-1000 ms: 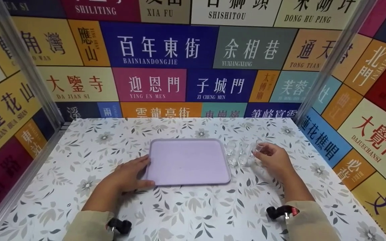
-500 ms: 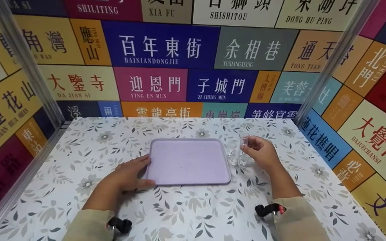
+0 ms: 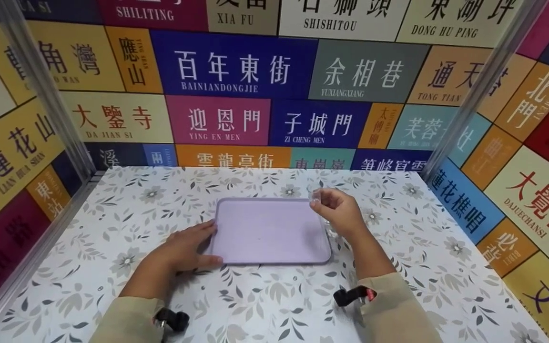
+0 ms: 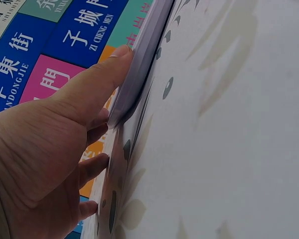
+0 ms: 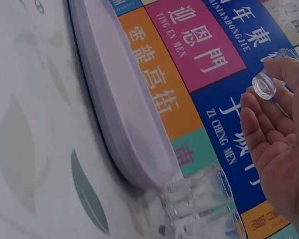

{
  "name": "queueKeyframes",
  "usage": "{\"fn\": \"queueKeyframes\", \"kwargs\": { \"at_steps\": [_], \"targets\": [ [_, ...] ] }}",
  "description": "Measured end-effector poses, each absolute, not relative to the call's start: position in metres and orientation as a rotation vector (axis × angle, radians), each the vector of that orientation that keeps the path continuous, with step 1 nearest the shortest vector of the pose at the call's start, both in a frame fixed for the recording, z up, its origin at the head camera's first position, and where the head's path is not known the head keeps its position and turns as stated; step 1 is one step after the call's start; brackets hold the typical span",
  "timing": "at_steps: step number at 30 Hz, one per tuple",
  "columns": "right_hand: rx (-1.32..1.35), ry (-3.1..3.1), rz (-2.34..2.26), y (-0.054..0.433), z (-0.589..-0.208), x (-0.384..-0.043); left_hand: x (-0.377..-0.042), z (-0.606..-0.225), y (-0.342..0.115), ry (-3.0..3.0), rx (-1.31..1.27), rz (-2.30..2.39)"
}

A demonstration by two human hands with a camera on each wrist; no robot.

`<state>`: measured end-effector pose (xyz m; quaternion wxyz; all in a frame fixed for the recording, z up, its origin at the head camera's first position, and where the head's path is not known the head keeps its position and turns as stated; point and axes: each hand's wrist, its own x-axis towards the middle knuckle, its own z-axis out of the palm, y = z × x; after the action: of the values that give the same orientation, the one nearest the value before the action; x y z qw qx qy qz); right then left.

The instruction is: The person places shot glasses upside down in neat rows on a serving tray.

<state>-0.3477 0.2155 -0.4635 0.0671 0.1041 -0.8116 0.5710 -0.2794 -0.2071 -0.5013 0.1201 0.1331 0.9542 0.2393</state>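
tray: lilac tray (image 3: 269,233) lying flat on the patterned desk (image 3: 279,305), its whole visible surface bare.
left hand: the left hand (image 3: 188,247) rests against the tray's left side, fingers spread and mostly straight along the edge, thumb laid at the near corner; seemingly steadying it rather than gripping.
right hand: the right hand (image 3: 341,209) pinches one small clear glass between thumb and fingers.
held glass: this held glass (image 5: 264,85) is raised off the desk near the tray's far right corner, base roughly downward, perhaps a little tilted; whether it is fully over the tray is hard to tell.
other glasses: at least two more clear glasses (image 5: 197,194) stand upright side by side, just beyond the tray's right side; the head view mostly hides them behind the hand, so a full count cannot be given.
done so far: judging by the layout, one glass is picked up and the tray is in place; no glass stands on it.
left over: the held glass is not set down, and the standing ones look untouched by either hand.
backdrop: panels of coloured place-name signs (image 3: 234,64) rise behind the desk.
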Motion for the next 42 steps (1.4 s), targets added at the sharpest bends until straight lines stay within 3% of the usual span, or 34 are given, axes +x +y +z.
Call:
{"fn": "queueKeyframes", "kwargs": {
  "at_steps": [23, 42],
  "targets": [
    [0.458, -2.344, 1.848, 0.104, -0.472, -0.354, -0.282, -0.503, -0.207, 2.774, 0.330, 0.704],
    [0.547, -2.341, 1.875, 0.054, -0.483, -0.347, -0.285, -0.501, -0.207, 2.801, 0.391, 0.662]
  ]
}}
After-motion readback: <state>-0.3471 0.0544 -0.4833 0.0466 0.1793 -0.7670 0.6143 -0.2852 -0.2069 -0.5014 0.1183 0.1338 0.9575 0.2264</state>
